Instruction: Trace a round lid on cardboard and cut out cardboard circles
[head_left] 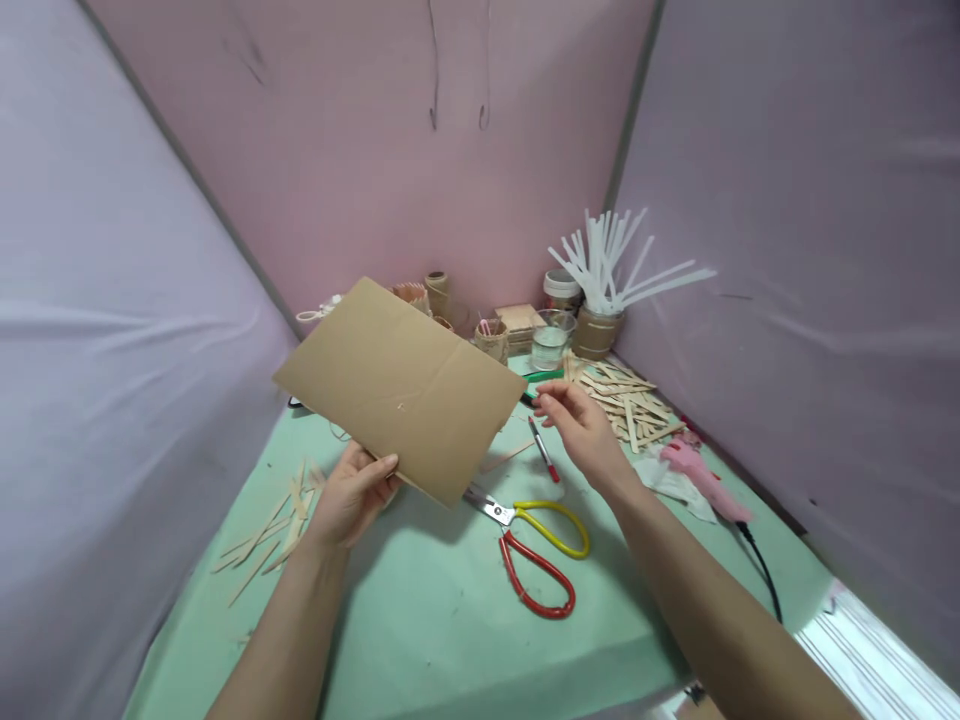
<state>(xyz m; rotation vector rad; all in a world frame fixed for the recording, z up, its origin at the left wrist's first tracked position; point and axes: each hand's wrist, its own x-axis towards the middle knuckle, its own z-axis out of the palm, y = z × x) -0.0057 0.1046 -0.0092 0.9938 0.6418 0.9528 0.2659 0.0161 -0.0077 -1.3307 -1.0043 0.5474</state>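
My left hand [358, 492] grips the lower edge of a flat brown cardboard sheet [405, 385], thumb on its face, and holds it tilted above the table. Just beyond the sheet's right corner is my right hand [581, 430], apart from it, fingers loosely curled with a gap between thumb and forefinger; nothing shows in them. Below that hand lies a red and silver pen [543, 450]. Scissors with one yellow and one red handle [541, 585] rest on the table, their blade tips hidden under the cardboard.
Wooden sticks lie piled at right [630, 405] and scattered at left [262, 535]. A pink glue gun [701, 475] with a black cord sits at the right edge. Behind stand a glass of water [550, 345], a pot of white strips [598, 332] and a twine spool [437, 293].
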